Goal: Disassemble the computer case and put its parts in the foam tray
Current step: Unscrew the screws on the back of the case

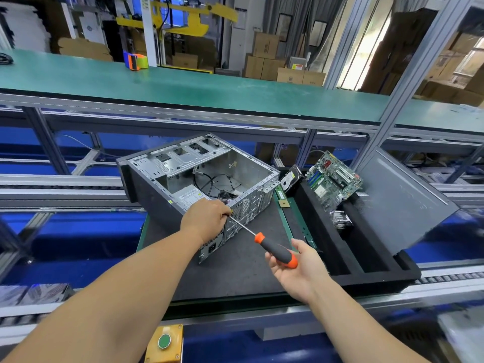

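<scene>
- Nearest the camera, at 6 o'clock, sits one yellow button box [164,342] with a single green button.
- Two bare forearms reach in from the lower corners toward the middle of the view.
- Left hand [207,218]: one grip, knuckles up, fingers curled at the rear upper edge of the computer case [199,176], pinching the metal shaft of the screwdriver [275,251] near its tip.
- Right hand [296,268]: palm turned up, at 4 o'clock from the case; its grip is loosely closed under the black-and-orange handle, thumb on one side and fingers on the other.
- One screwdriver in all, running slantwise between the two hands.
- One computer case, side panel off, lies open-side up on the dark tabletop [235,268] at the centre; loose cables lie inside.
- One black foam tray [366,265] lies just beside the case at 3 o'clock.
- Leaning in the tray's far end: one motherboard [332,179] and one hard drive [290,179]; one finned heatsink [340,218] lies nearer.
- One grey side panel [403,200] leans at the tray's right side.
- One tape dispenser [136,60] stands on the green shelf at 11 o'clock.
</scene>
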